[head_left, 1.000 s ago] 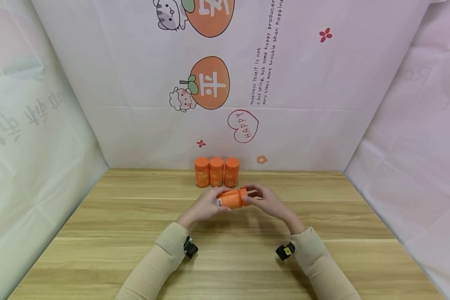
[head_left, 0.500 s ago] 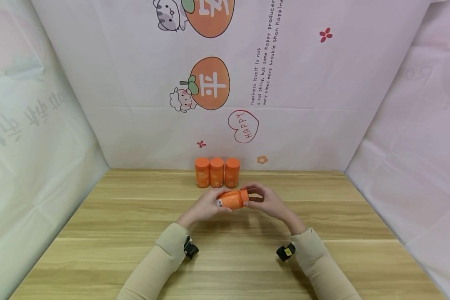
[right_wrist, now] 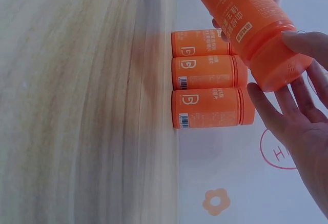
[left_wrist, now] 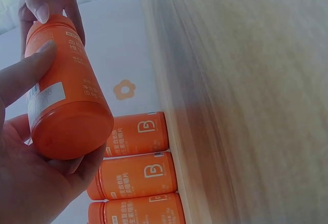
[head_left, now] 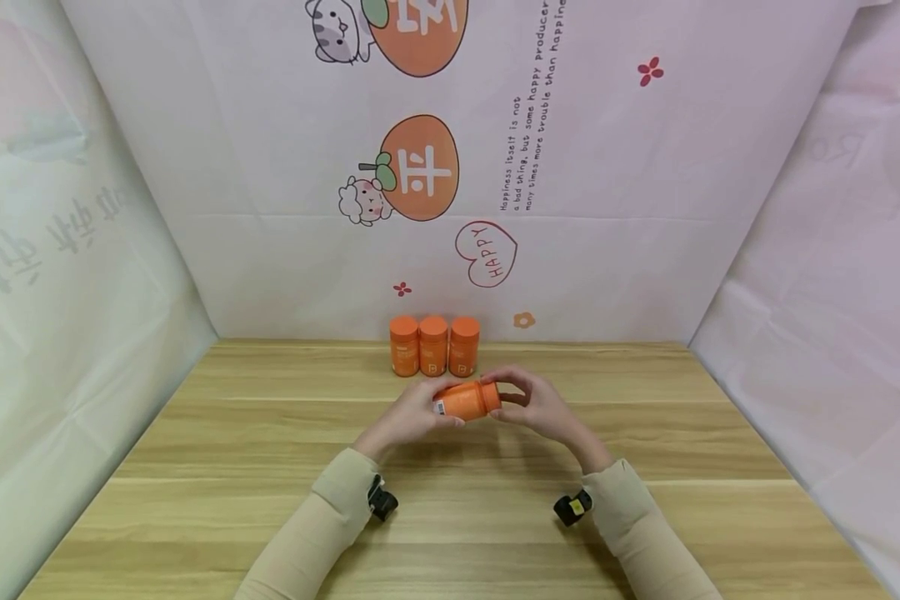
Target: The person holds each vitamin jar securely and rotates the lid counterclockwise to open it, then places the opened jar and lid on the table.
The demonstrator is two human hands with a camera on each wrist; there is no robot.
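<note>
My left hand [head_left: 412,410] grips an orange pill bottle [head_left: 461,402] round its body, holding it sideways above the table with its capped end to the right. In the left wrist view the base of the pill bottle [left_wrist: 72,126] faces the camera, and a white label patch shows on its side. The right hand [head_left: 536,404] holds the bottle's orange cap [right_wrist: 277,60] between thumb and fingers. The cap sits on the bottle. Behind the hands, three matching orange bottles [head_left: 432,346] stand upright in a row, side by side.
The wood-grain table [head_left: 450,533] runs under both arms. A white printed backdrop [head_left: 607,250] rises at the table's far edge, close behind the row of bottles. White sheets [head_left: 82,375] enclose the left and right sides.
The right hand's fingers have shifted slightly round the cap. The held bottle and the left hand stay almost in place; the row of bottles has not moved.
</note>
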